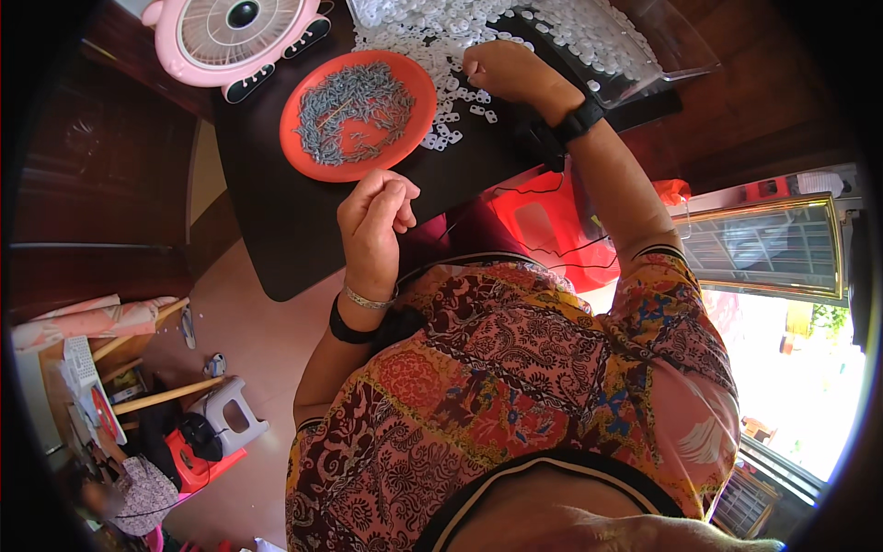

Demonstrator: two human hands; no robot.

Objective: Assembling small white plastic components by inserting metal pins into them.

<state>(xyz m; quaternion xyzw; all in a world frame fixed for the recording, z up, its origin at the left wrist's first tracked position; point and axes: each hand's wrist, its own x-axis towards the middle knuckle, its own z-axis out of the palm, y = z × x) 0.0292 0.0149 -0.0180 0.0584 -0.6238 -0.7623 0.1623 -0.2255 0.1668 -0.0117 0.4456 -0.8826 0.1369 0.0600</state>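
Left hand [375, 216] and right hand [506, 72] are both curled nearly closed, and from where I stand I can't tell whether either pinches anything. The left is just beside the near rim of a red plate [289, 127] of small grey pieces [391, 89] on the black table [267, 207]; the right is over loose white tabs [405, 29], near a clear tray [676, 63].

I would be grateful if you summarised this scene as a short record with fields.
Left hand: curled by the near edge of the round red plate; grip unclear
Right hand: curled near small flat white pieces; grip unclear
Plate contents: small slender grey pieces
Surface: black tabletop
Upper left: pink fan
Upper right: clear plastic container holding white pieces
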